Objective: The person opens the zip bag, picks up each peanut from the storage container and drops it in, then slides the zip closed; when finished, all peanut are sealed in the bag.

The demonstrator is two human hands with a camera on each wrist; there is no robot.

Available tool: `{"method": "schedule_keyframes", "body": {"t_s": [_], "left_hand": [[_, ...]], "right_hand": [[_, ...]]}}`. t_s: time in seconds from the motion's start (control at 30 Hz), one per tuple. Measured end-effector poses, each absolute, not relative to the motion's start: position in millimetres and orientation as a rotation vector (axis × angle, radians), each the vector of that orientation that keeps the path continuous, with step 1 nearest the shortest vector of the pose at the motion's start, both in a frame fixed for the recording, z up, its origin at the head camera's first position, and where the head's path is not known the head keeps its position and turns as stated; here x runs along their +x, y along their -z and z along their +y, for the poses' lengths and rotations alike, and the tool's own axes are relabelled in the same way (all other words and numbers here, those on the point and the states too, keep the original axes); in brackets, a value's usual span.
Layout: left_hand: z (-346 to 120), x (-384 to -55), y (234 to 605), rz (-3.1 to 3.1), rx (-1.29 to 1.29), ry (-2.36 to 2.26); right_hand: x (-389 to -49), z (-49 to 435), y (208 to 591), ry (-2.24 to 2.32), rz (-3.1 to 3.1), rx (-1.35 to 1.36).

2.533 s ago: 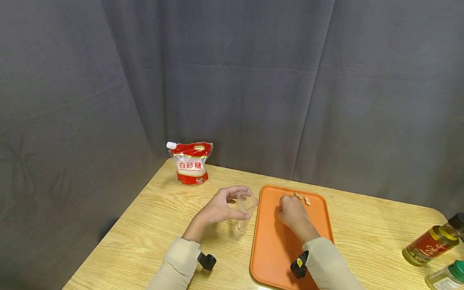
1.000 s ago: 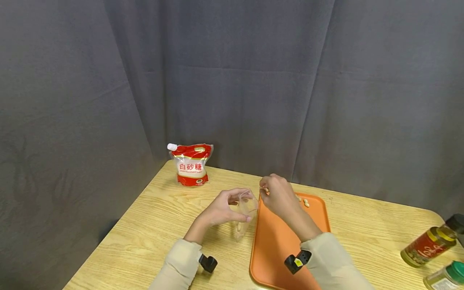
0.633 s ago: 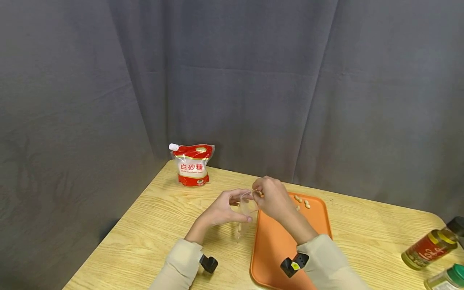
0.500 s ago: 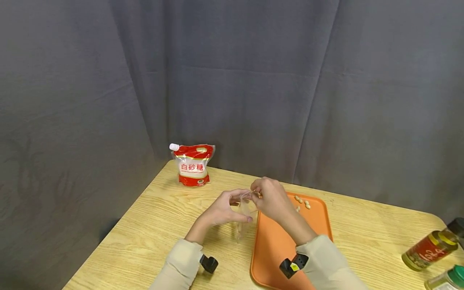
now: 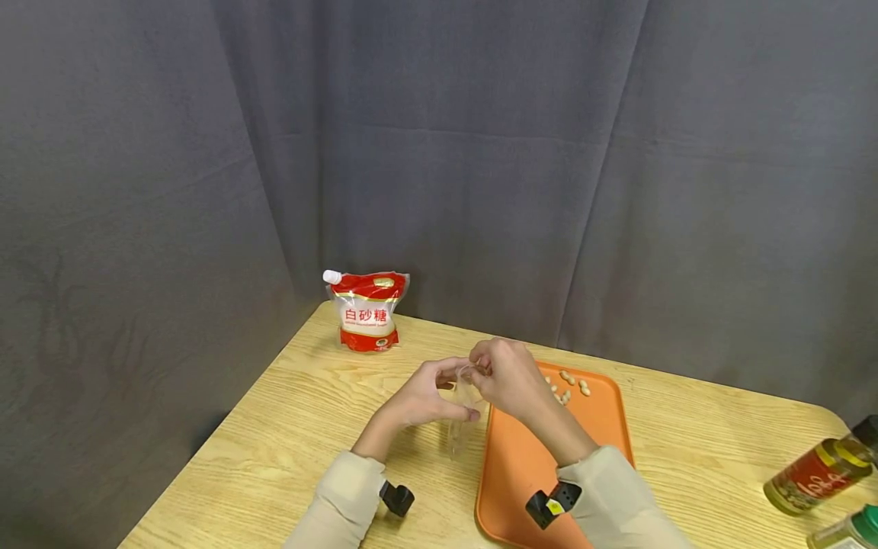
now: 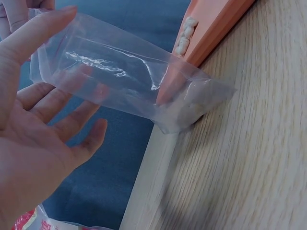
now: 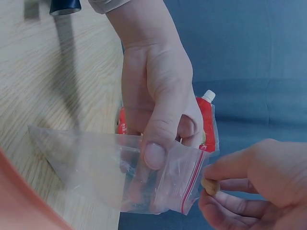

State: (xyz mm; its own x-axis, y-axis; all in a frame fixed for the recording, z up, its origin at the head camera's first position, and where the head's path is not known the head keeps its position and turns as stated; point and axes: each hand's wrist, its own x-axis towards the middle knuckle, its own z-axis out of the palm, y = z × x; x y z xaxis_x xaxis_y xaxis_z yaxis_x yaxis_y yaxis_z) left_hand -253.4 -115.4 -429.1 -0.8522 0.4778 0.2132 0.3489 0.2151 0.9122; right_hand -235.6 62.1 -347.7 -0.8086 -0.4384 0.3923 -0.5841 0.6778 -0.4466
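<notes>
A clear zip bag (image 6: 124, 62) with a red strip along its mouth hangs slanted beside the orange tray (image 5: 521, 476). My left hand (image 5: 421, 395) holds it near the mouth, thumb on one side and fingers on the other. Something tan shows blurred in its bottom corner in the left wrist view. My right hand (image 5: 511, 381) pinches a peanut (image 7: 210, 186) between thumb and fingers, right at the mouth of the bag. Several more peanuts (image 5: 584, 387) lie at the far end of the tray, partly hidden by the right hand in the head view.
A red and white sugar pouch (image 5: 369, 314) with a white cap stands at the back left of the wooden table (image 5: 274, 442). At the right edge are a red-labelled bottle (image 5: 816, 476) and a green-capped jar (image 5: 847, 532). Grey curtains (image 5: 439, 152) hang behind.
My right hand has risen from the tray and moved left with a peanut to the bag's mouth, uncovering more peanuts on the tray. The left hand stays in place with the bag.
</notes>
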Motion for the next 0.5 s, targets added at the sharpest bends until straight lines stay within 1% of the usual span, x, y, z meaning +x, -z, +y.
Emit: {"method": "schedule_keyframes", "body": {"t_s": [0.5], "left_hand": [[-116.5, -253.9, 428.3, 2.349, 0.802, -1.724]], "right_hand": [[-235.2, 63.2, 349.0, -0.837, -2.653, 0.805]]}}
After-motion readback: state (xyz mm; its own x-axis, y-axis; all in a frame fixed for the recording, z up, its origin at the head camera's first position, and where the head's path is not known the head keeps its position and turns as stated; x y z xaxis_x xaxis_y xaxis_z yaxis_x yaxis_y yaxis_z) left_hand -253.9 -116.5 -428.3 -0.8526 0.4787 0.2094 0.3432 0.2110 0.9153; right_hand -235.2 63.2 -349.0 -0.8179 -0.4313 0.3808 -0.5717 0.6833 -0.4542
